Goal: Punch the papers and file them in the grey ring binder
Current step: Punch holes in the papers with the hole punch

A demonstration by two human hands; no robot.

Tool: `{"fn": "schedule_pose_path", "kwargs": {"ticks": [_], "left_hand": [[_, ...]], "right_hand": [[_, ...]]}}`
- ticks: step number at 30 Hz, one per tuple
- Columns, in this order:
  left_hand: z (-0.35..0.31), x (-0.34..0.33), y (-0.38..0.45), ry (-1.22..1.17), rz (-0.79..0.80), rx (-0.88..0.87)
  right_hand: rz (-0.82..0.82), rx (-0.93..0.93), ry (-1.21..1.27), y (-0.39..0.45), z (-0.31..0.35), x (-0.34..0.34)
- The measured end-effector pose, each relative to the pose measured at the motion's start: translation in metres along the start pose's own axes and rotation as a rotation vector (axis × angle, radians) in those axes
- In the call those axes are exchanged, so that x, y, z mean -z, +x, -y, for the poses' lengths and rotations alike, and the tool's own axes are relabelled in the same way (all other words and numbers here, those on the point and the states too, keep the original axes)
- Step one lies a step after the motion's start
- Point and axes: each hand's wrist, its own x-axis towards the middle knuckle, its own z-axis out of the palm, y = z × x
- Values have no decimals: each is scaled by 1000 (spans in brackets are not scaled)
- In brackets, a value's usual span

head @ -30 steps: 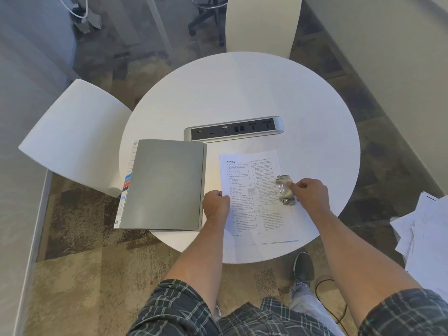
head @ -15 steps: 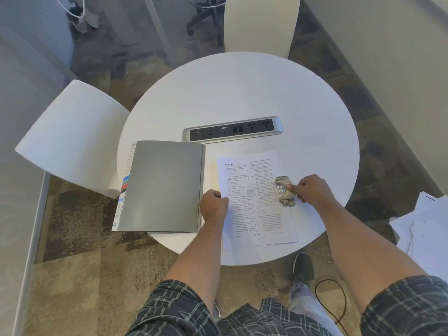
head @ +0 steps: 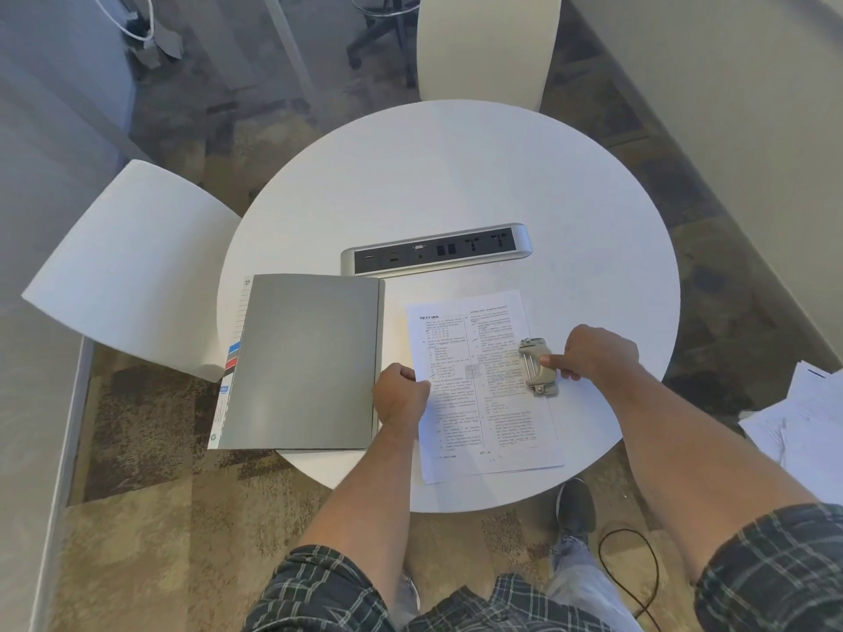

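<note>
A thin stack of printed papers (head: pixel 483 403) lies on the near part of the round white table (head: pixel 456 175). My left hand (head: pixel 401 394) is closed on the papers' left edge. A small beige hole punch (head: pixel 538 367) sits over the papers' right edge, and my right hand (head: pixel 593 353) grips it from the right with thumb and fingers. The grey ring binder (head: pixel 305 362) lies shut on the table to the left of the papers, with coloured index tabs sticking out on its left side.
A silver power socket strip (head: pixel 435 249) is set into the table behind the binder and papers. White chairs stand at the left (head: pixel 127 271) and at the far side (head: pixel 488 47). More loose sheets (head: pixel 803 421) lie at the right edge of view. A dark cable (head: pixel 629 567) runs on the floor.
My right hand has slid a little to the right, off the top of the hole punch onto its right side. My left hand stays on the papers' left edge.
</note>
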Motion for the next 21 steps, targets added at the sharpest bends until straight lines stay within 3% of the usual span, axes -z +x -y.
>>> {"fn": "schedule_pose_path", "kwargs": {"ticks": [6, 11, 16, 21], "left_hand": [[1, -2, 2, 1, -4, 11], [2, -4, 1, 24, -19, -8], [2, -4, 0, 11, -20, -16], [2, -4, 0, 15, -21, -21]], "right_hand": [[-7, -3, -105, 2, 12, 2], [54, -102, 12, 10, 1, -10], [-66, -99, -4, 7, 6, -10], [-22, -9, 264, 17, -10, -16]]}}
